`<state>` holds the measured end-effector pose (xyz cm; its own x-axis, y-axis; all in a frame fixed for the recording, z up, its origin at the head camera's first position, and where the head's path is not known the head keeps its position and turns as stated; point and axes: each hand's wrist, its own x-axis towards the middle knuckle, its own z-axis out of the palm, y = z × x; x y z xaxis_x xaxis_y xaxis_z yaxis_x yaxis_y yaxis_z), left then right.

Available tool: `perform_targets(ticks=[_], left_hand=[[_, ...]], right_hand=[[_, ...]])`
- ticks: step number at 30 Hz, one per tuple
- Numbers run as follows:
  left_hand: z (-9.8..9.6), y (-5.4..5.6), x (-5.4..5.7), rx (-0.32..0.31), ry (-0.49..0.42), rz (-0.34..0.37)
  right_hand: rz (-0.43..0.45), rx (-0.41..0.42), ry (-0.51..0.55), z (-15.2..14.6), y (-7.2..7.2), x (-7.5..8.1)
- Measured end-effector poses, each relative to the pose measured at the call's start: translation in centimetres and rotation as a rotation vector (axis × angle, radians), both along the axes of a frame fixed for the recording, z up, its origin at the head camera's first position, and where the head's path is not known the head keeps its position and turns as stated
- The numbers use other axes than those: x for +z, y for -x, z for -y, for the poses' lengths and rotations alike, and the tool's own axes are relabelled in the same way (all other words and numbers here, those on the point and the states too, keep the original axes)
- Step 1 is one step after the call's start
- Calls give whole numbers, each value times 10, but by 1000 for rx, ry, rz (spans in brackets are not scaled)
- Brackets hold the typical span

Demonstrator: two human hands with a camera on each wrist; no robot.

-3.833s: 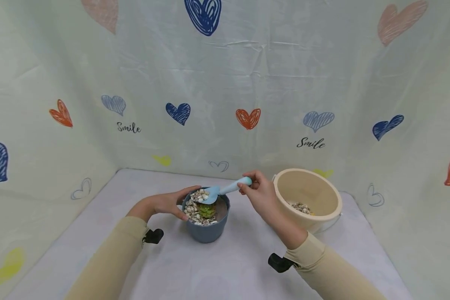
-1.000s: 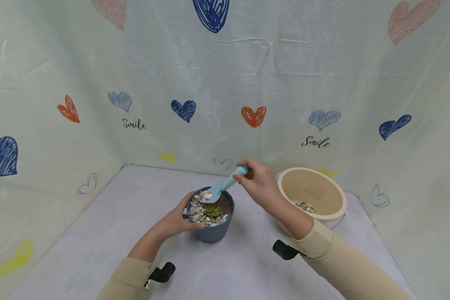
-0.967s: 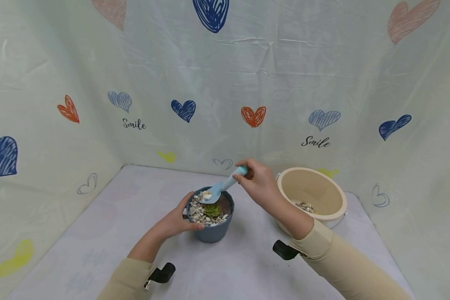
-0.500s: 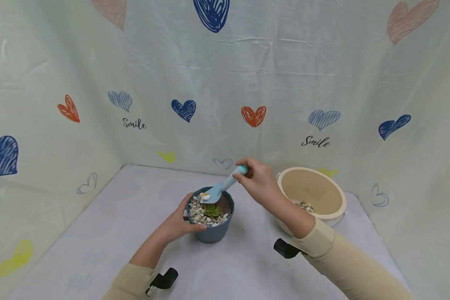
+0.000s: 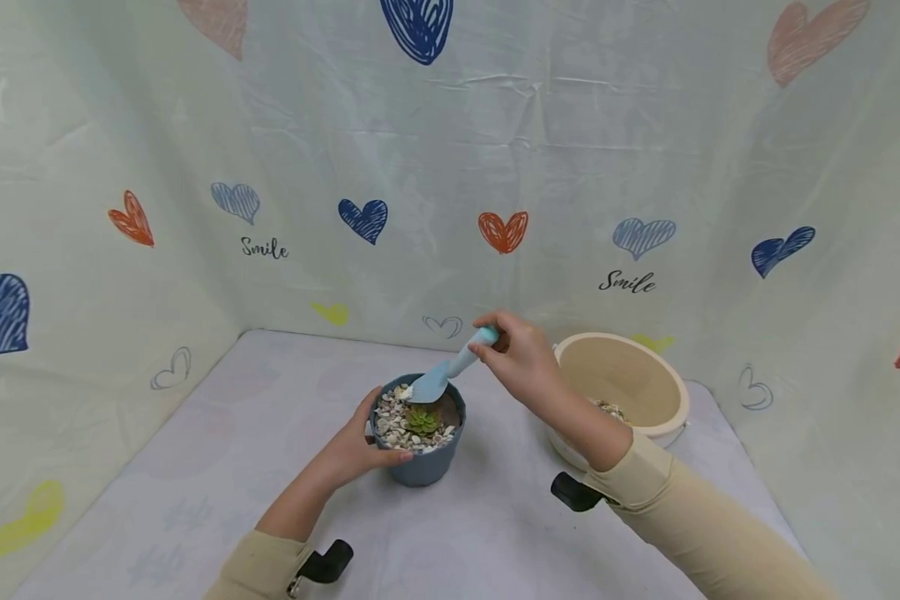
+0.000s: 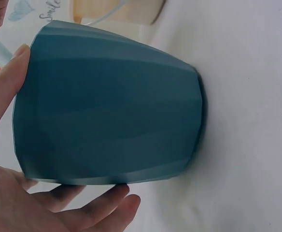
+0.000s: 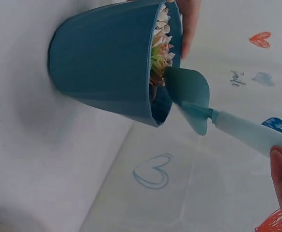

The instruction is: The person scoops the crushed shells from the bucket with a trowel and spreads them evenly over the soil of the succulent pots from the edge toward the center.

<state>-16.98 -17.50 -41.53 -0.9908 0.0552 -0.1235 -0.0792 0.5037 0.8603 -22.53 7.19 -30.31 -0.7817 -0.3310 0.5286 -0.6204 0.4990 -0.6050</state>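
Observation:
A blue-grey flower pot point(image 5: 422, 469) stands on the table, holding a green succulent point(image 5: 423, 419) with white and brown pebbles point(image 5: 394, 433) on its left and front sides. My left hand point(image 5: 354, 450) grips the pot's left side, thumb at the front; in the left wrist view its fingers bend along the pot wall point(image 6: 112, 106). Between thumb and fingers my right hand point(image 5: 523, 360) holds a small light-blue hand trowel point(image 5: 429, 385) by the handle end. The trowel's blade tilts down over the pebbles, behind the succulent. Bare soil shows at the pot's right.
A cream bucket point(image 5: 618, 371) with some pebbles point(image 5: 611, 408) at its bottom stands to the right, partly hidden by my right forearm. The white-covered table point(image 5: 495, 517) ends at a curtain printed with hearts point(image 5: 503, 232).
Pebbles have slid off the trowel into the pot, and its blade now looks bare. The right hand has risen slightly. My left hand has kept its grip on the pot.

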Motion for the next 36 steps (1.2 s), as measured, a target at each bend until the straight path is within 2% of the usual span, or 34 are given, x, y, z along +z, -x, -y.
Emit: perform_targets(ticks=[6,14,23,28,33,36], left_hand=[[0,3,7,-32,21,0],[4,10,27,-107,92,2],[8,33,48,-201,88,-87],[-1,44,65,-221,118,-113],[-17,51,87,-246,165,-148],[-32,53,96,-277,180,-172]], right_hand=[[-10,-15,14,-6,-1,2],[-21,-32,57,-25,-6,3],[-17,-73,117,-63,-11,11],[-19,-129,86,-94,-19,17],[-82,-196,39,-127,-26,23],[-116,-243,34,-144,-31,27]])
